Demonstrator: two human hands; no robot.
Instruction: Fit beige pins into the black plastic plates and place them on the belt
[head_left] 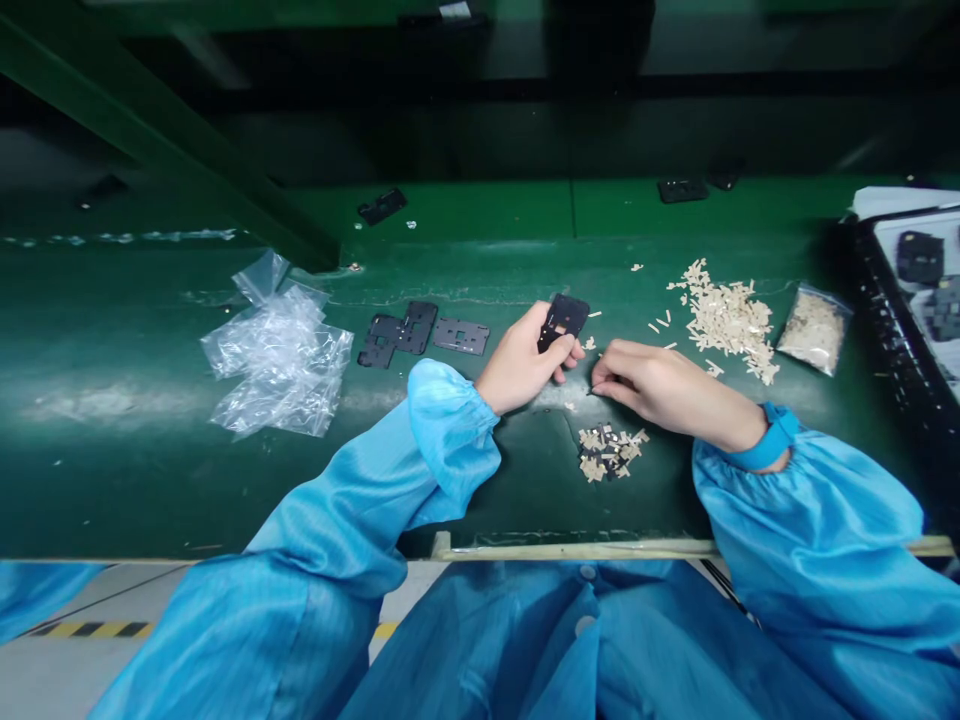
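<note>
Green table carrying a black perforated plate, held in the left grip; right grip narrow on a thin item, too small to identify. Cream strips largely heaped loose; further black plates set aside leftward. Held plate partly hidden by fingers.

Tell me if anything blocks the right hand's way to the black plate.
Nothing visible: the right hand sits beside the black plate in the left hand; only a small beige piece lies on the green bench below the gap.
</note>
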